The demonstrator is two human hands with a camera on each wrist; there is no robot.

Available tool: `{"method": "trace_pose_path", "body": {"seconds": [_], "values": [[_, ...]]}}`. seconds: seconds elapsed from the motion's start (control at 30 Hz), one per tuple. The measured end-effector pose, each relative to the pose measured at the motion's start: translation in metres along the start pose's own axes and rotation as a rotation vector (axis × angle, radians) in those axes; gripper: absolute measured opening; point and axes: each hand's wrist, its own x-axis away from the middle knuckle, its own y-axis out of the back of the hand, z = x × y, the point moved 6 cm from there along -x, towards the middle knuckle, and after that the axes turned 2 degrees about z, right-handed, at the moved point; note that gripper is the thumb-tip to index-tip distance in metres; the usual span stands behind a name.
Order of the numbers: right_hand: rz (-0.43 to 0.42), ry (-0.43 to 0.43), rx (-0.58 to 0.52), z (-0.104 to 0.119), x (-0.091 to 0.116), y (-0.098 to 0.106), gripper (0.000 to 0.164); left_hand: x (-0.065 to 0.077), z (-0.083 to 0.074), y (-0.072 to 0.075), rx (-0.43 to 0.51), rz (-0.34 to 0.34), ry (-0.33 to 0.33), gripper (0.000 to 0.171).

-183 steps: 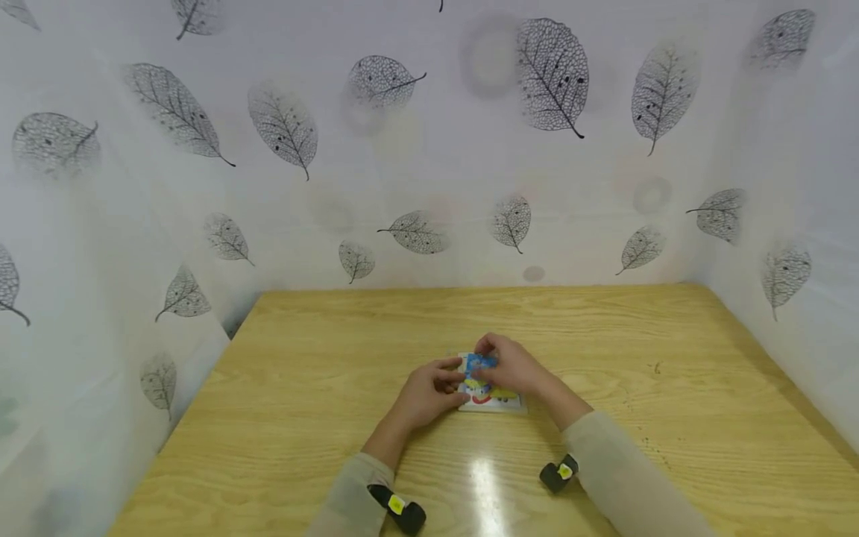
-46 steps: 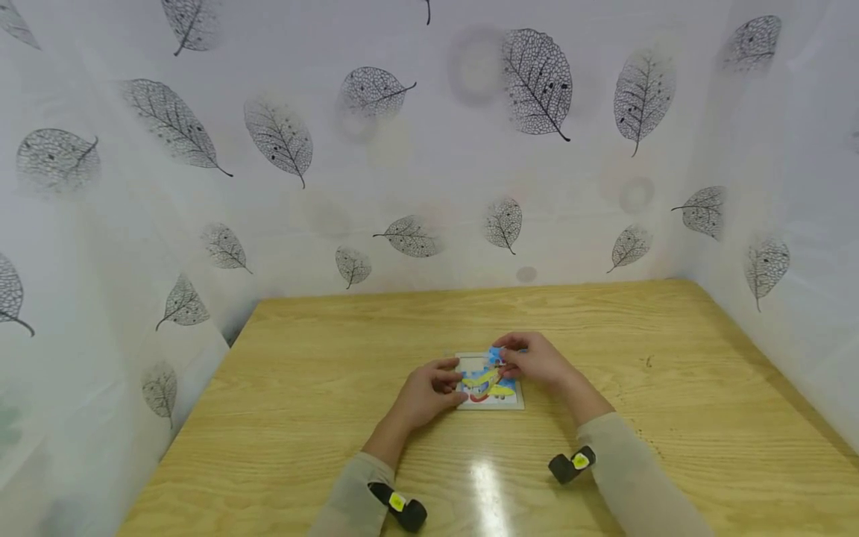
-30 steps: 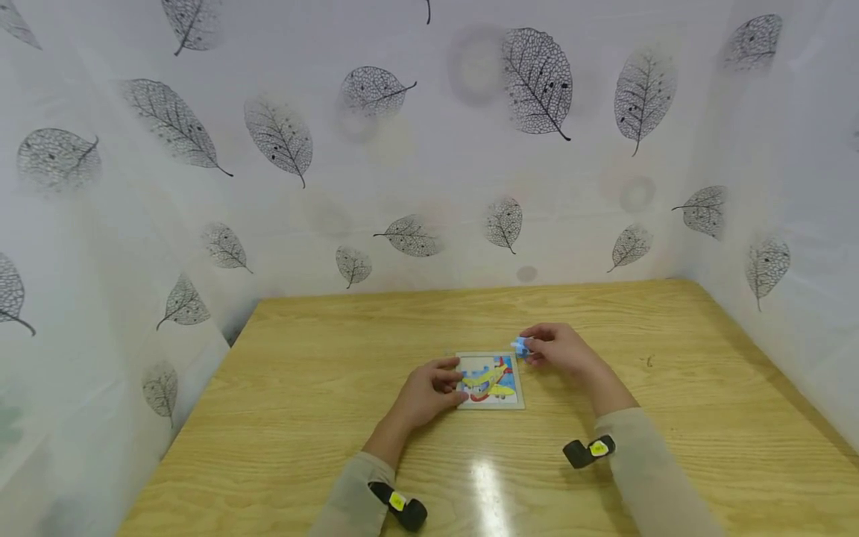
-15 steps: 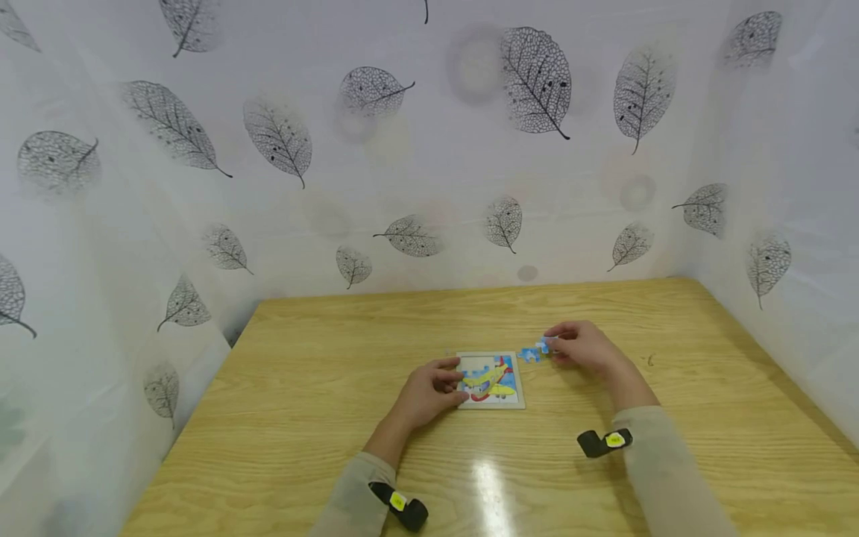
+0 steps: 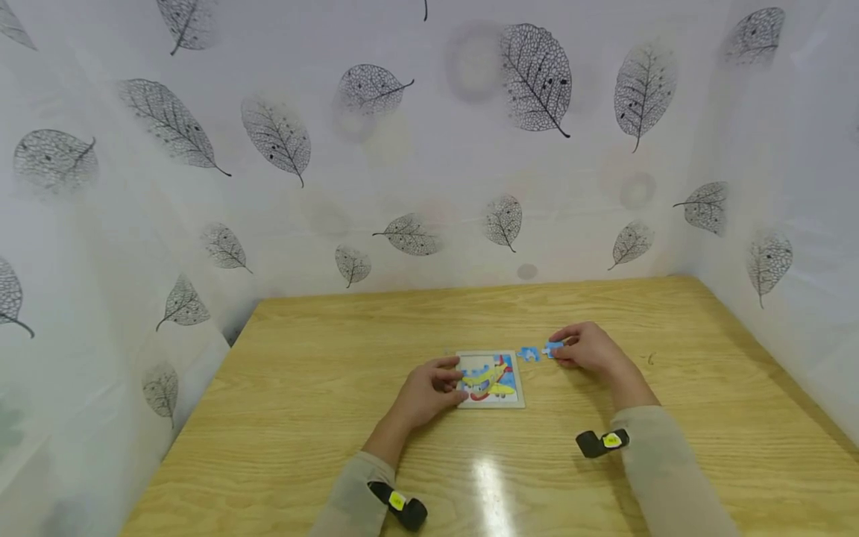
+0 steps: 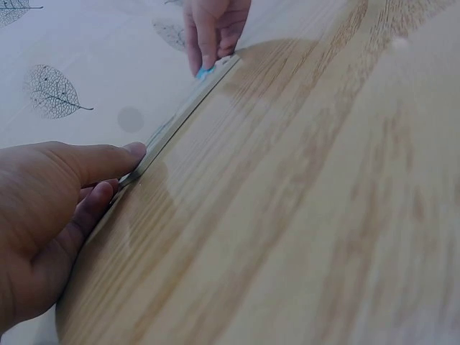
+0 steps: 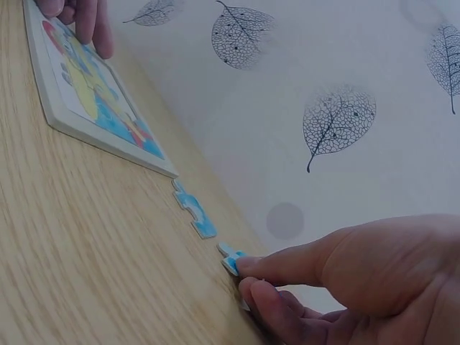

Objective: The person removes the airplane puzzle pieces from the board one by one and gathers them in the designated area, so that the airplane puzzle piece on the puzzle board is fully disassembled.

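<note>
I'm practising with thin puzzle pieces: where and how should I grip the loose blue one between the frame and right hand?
Probably pinch the blue piece by its near and far edges from above: it lies flat, and the frame and right hand crowd its ends.

Left hand [image 6: 54, 208] touching the pale frame [image 6: 170, 131] — beyond, right hand [image 6: 214, 27] at blue piece [image 6: 206, 72]

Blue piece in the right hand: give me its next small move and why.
Probably let the right hand set the blue piece flat and release it: pinched between thumb and fingers, it looks very near the table, next to another loose piece outside the tray, which the left hand holds.
</note>
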Motion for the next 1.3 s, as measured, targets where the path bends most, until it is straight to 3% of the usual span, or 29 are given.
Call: {"method": "trace_pose_path", "body": {"seconds": [0.27, 0.8, 1.3], "values": [[-0.018, -0.039, -0.006, -0.003, 0.000, -0.001, 0.034, 0.000, 0.001, 0.000, -0.003, 0.001, 0.006, 0.033], [-0.040, -0.030, 0.000, 0.002, 0.002, 0.000, 0.045, 0.000, 0.003, -0.002, -0.004, -0.003, 0.010, 0.034], [0.045, 0.101, -0.017, 0.023, 0.000, -0.015, 0.039, -0.002, 0.003, -0.001, 0.008, -0.006, 0.017, 0.031]]}}
